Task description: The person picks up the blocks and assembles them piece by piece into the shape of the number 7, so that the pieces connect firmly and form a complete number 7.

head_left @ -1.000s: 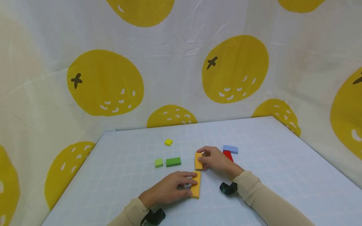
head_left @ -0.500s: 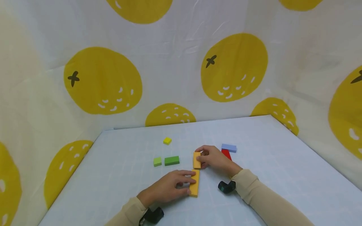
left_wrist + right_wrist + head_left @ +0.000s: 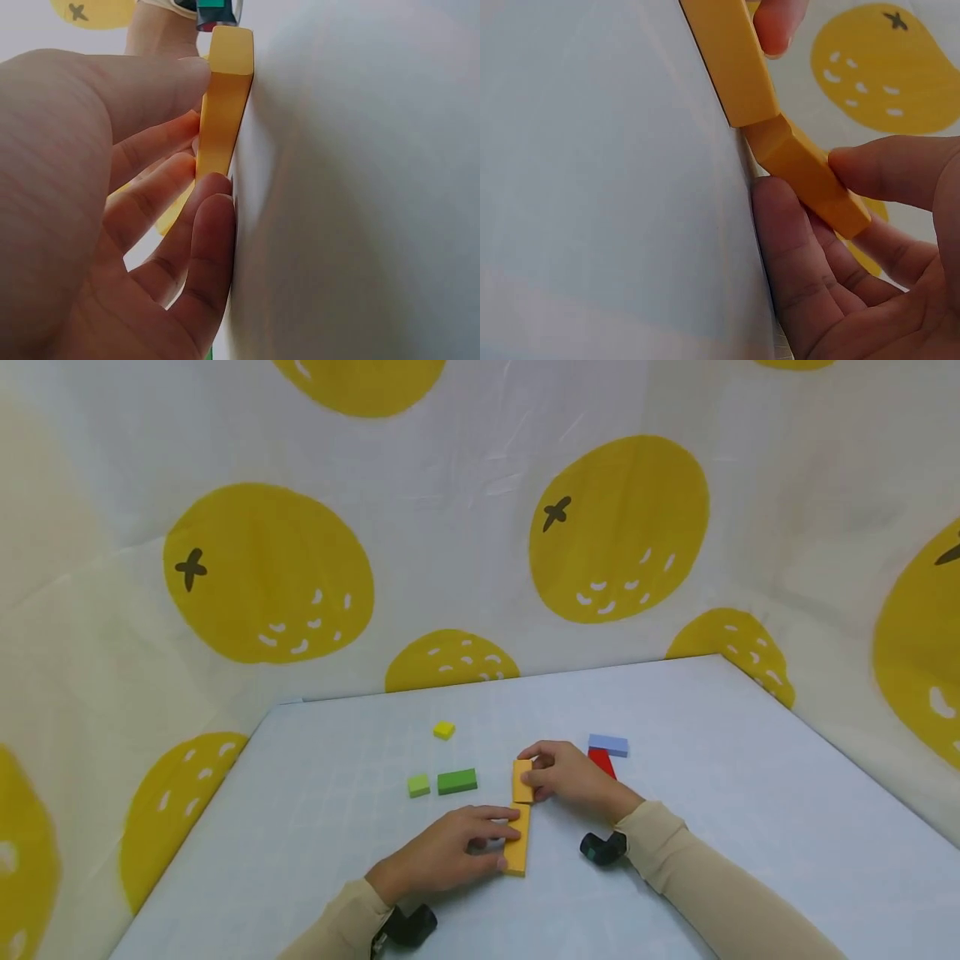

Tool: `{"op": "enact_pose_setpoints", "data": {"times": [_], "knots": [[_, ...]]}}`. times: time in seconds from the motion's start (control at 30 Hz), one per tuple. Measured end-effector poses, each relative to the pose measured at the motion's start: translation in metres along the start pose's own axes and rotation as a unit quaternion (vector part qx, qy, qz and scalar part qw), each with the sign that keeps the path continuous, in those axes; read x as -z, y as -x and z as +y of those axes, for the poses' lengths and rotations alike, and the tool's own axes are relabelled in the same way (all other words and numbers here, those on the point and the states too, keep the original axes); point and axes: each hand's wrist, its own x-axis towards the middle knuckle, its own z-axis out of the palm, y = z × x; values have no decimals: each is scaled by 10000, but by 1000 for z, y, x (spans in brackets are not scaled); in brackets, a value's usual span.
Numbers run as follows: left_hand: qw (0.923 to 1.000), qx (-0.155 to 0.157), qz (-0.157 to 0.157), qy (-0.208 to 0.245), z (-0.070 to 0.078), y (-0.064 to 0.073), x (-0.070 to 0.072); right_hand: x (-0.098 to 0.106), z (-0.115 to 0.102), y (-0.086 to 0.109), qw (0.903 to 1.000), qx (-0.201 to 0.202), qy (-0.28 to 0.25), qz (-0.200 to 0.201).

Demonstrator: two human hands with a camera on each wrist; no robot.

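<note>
My right hand (image 3: pixel 570 778) pinches a shorter orange block (image 3: pixel 522 781) between thumb and fingers. In the right wrist view, that block (image 3: pixel 806 176) is tilted, its far end raised off the table and its near end against the end of a longer orange block (image 3: pixel 735 64). The longer block (image 3: pixel 517 852) lies flat on the table in the head view. My left hand (image 3: pixel 450 852) rests on it with extended fingers, thumb by its near end. In the left wrist view, the thumb touches the longer block (image 3: pixel 225 112) while two fingertips sit low beside it.
Left of the orange blocks lie a dark green block (image 3: pixel 457 782), a light green block (image 3: pixel 418 786) and a small yellow block (image 3: pixel 444 729). Beyond my right hand are a blue block (image 3: pixel 608 745) and a partly hidden red block (image 3: pixel 602 763). A fruit-print curtain (image 3: pixel 450 543) hangs behind the table.
The head view has shifted slightly. The shorter and longer orange blocks now look closer end to end; both hands keep nearly the same pose.
</note>
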Motion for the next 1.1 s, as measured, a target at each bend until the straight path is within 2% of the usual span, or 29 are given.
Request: {"op": "enact_pose_setpoints", "data": {"times": [0.23,0.47,0.77,1.1], "knots": [[9998,-114,50,137,0,-3,2,0,-4,1,9999,-68,96,127],[9997,34,-49,218,1,-1,1,-3,-1,3,9997,0,258,46],[9999,85,65,60,4,-3,5,3,-4,2,9990,128,435,-12],[9997,222,-5,123,5,-3,2,0,-2,2,9989,247,388,-64]]}}
